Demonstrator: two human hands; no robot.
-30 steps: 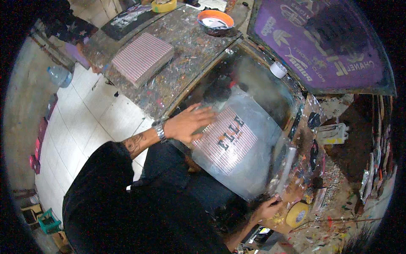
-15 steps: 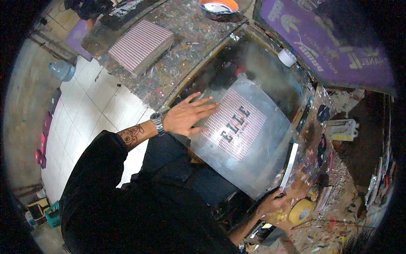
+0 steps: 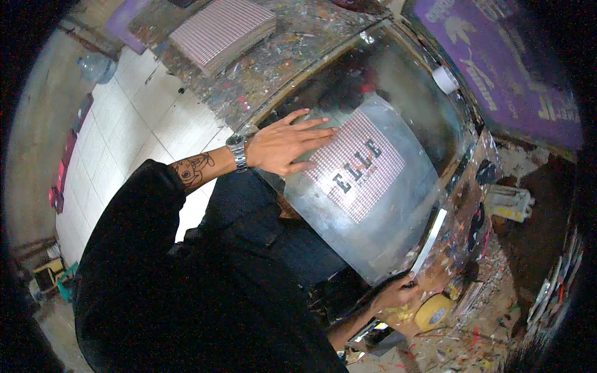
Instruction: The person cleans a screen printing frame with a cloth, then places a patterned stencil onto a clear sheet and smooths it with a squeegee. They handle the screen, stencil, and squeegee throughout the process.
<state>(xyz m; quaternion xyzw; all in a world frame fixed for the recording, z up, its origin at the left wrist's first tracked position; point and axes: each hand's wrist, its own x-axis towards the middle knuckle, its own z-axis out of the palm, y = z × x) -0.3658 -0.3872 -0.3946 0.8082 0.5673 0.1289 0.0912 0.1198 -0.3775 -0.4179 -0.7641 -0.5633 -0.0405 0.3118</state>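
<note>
1. Left hand (image 3: 286, 146): fingers spread, at the edge of the red-and-white checked sheet (image 3: 367, 177).
2. The checked sheet lies toward the bench's (image 3: 407, 68) near edge.
3. Right hand (image 3: 393, 293): near-right corner, beside the white strip (image 3: 429, 244); fingers' state unclear.

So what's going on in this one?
A person's left hand is spread flat at the left edge of a checked patch with dark lettering, which shows on a pale sheet. The right hand is at the lower end of a white strip, near a yellow tape roll; its grip is hard to make out. A checked stack sits on the paint-stained table beyond.
</note>
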